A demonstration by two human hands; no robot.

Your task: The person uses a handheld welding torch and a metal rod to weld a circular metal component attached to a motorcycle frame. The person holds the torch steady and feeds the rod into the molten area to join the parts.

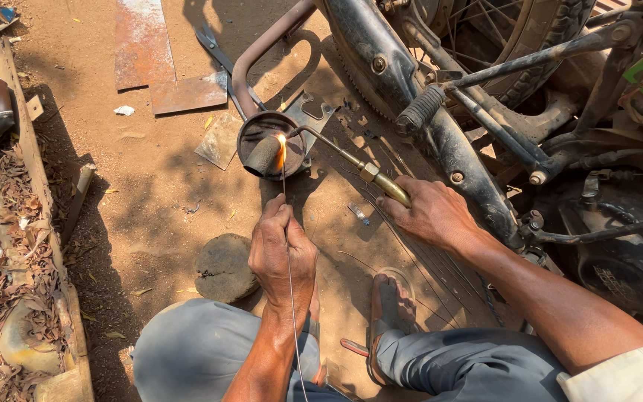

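Both hands (284, 249) hold rod (283, 179) and torch (351, 160) behind the pipe end (266, 155).

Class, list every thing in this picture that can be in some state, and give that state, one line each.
torch: lit, flame at the tip, held in the right hand
wire rod: upright, tip at the flame, held in the left hand
pipe end: lying on the ground, under the flame
motorbike: standing, wheel off to the pipe's right
sandal: worn on the foot
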